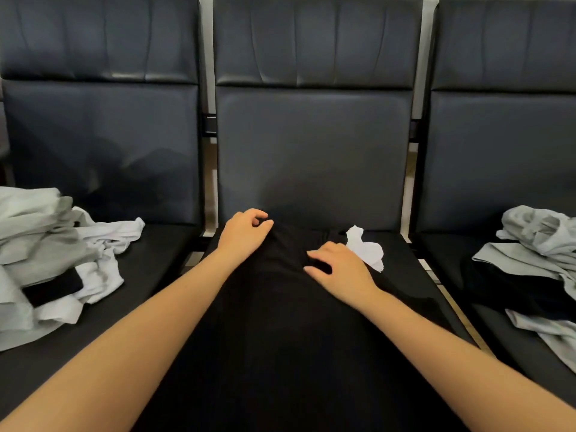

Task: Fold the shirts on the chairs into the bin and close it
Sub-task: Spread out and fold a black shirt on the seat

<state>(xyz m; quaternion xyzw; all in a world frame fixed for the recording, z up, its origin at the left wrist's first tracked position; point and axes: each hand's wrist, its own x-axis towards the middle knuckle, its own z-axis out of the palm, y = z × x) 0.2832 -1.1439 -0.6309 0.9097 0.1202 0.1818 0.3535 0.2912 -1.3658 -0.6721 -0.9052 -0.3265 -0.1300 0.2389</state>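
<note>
A black shirt lay spread along the seat of the middle chair, filling the lower centre of the frame. The left hand rested at the shirt's far edge, just left of centre, its fingers curled and pinching the black cloth. The right hand lay on the shirt slightly right of centre, fingers bent with the tips pressed into the fabric; whether any cloth was gathered beneath them could not be told. A white label showed just beyond the right hand, against the shirt's far edge. On the left chair, at the left edge of the frame, sat a loose heap of grey, white and black shirts. On the right chair, at the right edge, lay a second heap of pale grey and black shirts. Both forearms reached in from the bottom corners.
</note>
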